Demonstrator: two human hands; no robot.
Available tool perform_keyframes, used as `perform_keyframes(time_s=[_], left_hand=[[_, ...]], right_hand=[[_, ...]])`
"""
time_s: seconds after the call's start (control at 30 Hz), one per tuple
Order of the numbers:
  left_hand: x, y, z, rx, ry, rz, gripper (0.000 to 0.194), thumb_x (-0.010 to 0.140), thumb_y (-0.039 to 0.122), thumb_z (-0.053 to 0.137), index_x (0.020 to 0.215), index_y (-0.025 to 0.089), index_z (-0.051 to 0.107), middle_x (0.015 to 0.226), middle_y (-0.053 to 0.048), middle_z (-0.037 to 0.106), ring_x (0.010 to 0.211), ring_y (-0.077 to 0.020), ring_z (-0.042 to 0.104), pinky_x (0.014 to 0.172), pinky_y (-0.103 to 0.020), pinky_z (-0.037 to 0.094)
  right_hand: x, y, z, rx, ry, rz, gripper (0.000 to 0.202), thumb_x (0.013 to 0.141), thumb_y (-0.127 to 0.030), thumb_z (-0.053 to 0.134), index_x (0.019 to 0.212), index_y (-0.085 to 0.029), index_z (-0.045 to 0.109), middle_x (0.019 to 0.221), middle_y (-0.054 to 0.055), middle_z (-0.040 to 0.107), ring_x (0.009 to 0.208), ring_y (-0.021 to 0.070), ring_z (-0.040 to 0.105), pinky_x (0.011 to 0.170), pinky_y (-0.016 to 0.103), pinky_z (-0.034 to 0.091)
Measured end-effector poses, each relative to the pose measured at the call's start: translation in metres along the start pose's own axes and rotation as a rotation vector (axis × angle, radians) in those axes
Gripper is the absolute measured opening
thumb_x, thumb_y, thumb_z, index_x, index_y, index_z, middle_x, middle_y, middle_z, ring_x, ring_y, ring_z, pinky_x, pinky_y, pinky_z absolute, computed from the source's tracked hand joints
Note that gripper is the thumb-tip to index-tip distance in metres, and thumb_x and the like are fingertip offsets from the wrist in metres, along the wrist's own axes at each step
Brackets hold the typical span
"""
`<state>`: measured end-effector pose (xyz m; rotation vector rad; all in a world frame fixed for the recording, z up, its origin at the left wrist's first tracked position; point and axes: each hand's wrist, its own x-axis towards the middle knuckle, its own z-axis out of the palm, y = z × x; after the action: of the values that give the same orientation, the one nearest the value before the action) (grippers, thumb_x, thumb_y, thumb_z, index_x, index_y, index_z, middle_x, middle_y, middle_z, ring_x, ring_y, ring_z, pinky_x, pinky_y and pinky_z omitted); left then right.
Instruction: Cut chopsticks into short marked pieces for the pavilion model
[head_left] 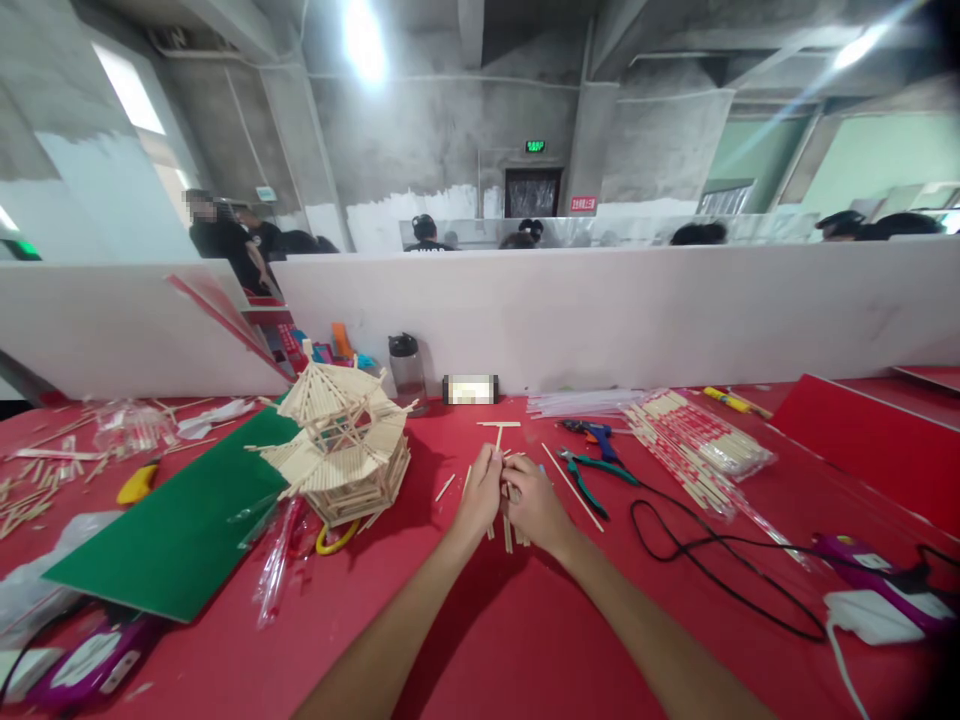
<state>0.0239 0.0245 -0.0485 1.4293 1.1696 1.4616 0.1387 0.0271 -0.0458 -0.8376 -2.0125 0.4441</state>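
Left hand point(480, 492): fingers closed around thin wooden sticks point(498, 440), held upright over the red table point(480, 640).
Right hand point(534, 502): touching the left, fingers curled on the same sticks; more sticks lie beneath both hands.
Pliers point(592, 478): just right of the hands, flat.
Stick pavilion model point(341, 445): left of the hands, on a green board point(180, 530).
Packets of chopsticks point(697, 445): farther right.
White partition point(622, 310): behind, with a dark bottle point(406, 368) at its foot.
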Motion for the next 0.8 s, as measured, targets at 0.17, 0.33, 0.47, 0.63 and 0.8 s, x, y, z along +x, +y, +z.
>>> perform_keyframes(time_s=[0.17,0.33,0.47,0.63,0.8], left_hand=[[0.004,0.004,-0.003,0.035,-0.035,0.023,0.028,0.096,0.041,0.035,0.075,0.022,0.040,0.072,0.003,0.041,0.067,-0.0127,0.044,0.065,-0.023,0.039],[0.019,0.012,-0.046,0.657,-0.030,0.153,0.024,0.094,0.032,0.040,0.079,0.020,0.055,0.084,-0.003,0.054,0.081,-0.0171,0.053,0.076,-0.028,0.040],[0.031,0.007,-0.085,1.188,0.036,0.056,0.022,0.088,0.023,0.047,0.076,0.017,0.064,0.083,-0.008,0.059,0.075,-0.0192,0.057,0.071,-0.030,0.039],[0.040,-0.017,-0.103,1.313,-0.081,-0.131,0.019,0.083,0.017,0.053,0.071,0.015,0.067,0.076,-0.013,0.066,0.077,-0.0231,0.063,0.068,-0.030,0.040],[0.039,-0.029,-0.107,1.315,-0.079,-0.151,0.014,0.082,0.020,0.058,0.088,0.016,0.069,0.086,-0.015,0.069,0.083,-0.0263,0.065,0.072,-0.032,0.042]], right_hand=[[0.001,-0.007,0.000,0.113,0.045,0.068,0.008,0.081,-0.014,0.057,0.078,-0.020,0.062,0.083,0.003,0.060,0.078,0.0179,0.055,0.071,0.029,0.043],[0.003,-0.002,-0.009,0.260,0.092,0.189,0.014,0.091,-0.031,0.052,0.092,-0.020,0.060,0.081,0.002,0.064,0.073,0.0162,0.060,0.069,0.027,0.045],[0.005,0.015,-0.013,0.370,0.191,0.268,0.023,0.086,-0.036,0.059,0.101,-0.019,0.058,0.076,0.002,0.065,0.072,0.0176,0.063,0.068,0.028,0.047],[0.008,0.034,-0.019,0.408,0.247,0.321,0.027,0.080,-0.040,0.064,0.094,-0.017,0.064,0.080,0.005,0.067,0.073,0.0192,0.064,0.066,0.029,0.050],[0.010,0.037,-0.025,0.441,0.187,0.310,0.029,0.081,-0.038,0.063,0.101,-0.017,0.066,0.079,0.004,0.068,0.072,0.0185,0.064,0.066,0.029,0.050]])
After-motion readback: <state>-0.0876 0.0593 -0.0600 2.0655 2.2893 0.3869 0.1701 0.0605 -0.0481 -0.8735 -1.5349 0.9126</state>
